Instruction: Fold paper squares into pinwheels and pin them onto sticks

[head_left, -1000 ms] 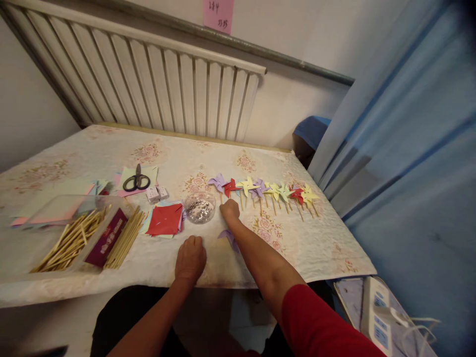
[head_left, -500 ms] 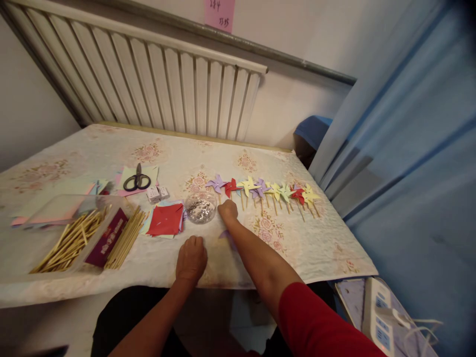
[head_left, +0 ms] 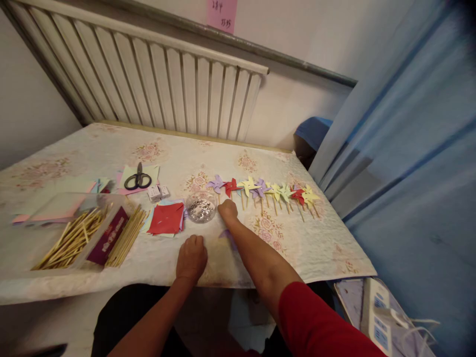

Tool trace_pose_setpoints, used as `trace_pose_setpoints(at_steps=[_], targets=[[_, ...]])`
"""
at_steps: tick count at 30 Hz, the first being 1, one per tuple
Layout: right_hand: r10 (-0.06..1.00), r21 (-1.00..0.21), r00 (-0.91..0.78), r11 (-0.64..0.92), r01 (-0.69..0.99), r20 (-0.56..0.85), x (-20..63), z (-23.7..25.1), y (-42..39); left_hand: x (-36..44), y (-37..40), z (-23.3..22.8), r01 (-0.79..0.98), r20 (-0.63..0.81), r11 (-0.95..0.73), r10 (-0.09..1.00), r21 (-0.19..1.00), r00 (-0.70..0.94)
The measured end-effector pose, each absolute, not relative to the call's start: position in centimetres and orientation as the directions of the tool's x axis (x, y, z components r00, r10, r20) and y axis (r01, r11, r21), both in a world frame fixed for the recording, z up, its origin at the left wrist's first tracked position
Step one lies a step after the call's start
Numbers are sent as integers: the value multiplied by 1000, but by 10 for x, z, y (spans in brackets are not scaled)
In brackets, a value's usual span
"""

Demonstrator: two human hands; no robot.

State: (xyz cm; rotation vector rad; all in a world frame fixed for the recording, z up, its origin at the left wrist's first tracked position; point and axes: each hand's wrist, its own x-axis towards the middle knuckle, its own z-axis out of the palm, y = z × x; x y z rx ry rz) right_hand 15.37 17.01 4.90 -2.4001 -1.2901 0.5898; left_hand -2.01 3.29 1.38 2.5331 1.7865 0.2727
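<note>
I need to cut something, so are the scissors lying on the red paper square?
No, the scissors lie on a pale sheet, farther from the person than the red paper square.

Plain red right sleeve (head_left: 316, 317), elbow-length, 2 bare forearms (head_left: 267, 263), 2 bare hands (head_left: 191, 258), black legwear (head_left: 111, 312)

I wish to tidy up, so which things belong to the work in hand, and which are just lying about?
Seemingly part of the work: purple pinwheel at the right hand, other pinwheels, wooden sticks, paper squares, small metal pieces, scissors.
Seemingly unrelated: power strip, pink wall note, curtain.
</note>
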Motion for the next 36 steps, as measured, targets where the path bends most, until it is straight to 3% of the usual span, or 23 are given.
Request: trace_pose_setpoints(at_steps=[11, 19, 26, 36], targets=[[866, -528, 493, -458, 715, -83, 242, 68, 92, -18, 32, 17, 933, 120, -333, 940, 135, 318], [861, -557, 504, -451, 697, -67, 265, 41, -15, -18, 32, 16, 939, 137, -333, 938, 91, 319], [911, -621, 411, -330, 711, -14, 256, 16, -67, -19, 33, 15, 938, 140, -336, 936, 83, 323], [937, -404, 345, -294, 866, 60, 243, 13, -78, -19, 36, 15, 942, 132, -332, 937, 50, 324]])
